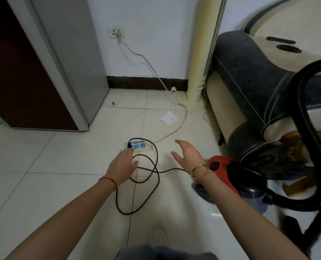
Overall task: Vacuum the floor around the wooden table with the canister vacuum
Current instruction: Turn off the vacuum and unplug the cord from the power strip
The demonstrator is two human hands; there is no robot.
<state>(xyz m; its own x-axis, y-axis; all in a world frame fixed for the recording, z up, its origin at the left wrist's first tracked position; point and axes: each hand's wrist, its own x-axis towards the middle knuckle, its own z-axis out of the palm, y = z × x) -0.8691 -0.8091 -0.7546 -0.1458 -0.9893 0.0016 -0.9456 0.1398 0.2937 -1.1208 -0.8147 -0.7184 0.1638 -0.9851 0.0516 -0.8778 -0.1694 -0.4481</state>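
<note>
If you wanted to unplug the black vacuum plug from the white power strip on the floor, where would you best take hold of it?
Pinch the black plug body, not the thin black cord, and pull straight up from above. It sits upright in the end socket of the white power strip, which lies flat on the tiles. The open left hand is nearest; the open right hand could steady the strip.

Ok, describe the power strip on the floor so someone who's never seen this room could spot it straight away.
Start at the tall cream tower fan against the white wall, beside the sofa. A pale cable curves from near its base across the white floor tiles to a cream rectangular power strip. It alone has blue socket faces, with a black plug in one end.
</note>
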